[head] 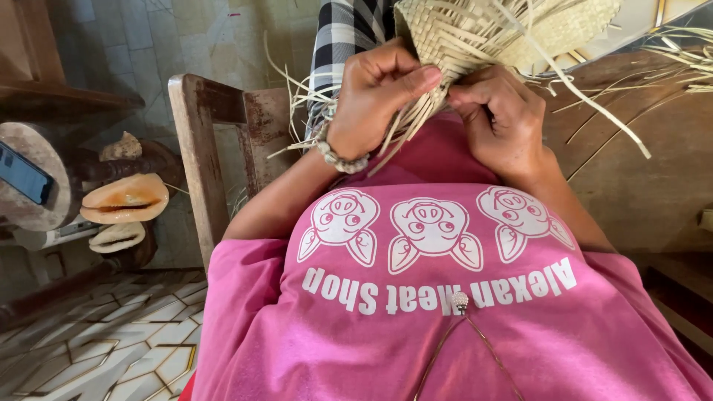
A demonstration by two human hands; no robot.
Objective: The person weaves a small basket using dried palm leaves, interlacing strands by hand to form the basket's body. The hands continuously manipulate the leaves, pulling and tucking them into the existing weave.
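A half-woven mat of pale straw strips rests over my lap at the top of the view, with loose strips hanging from its edge. My left hand, wearing a beaded bracelet, pinches the woven edge with thumb pressed on the strips. My right hand grips strips at the same edge, fingers curled tightly. The two hands sit close together, almost touching. My pink shirt fills the lower frame.
A worn wooden chair stands at my left. Large seashells and a dark phone lie on a round stand at far left. A wooden table surface is at right with loose straw strips. Tiled floor below.
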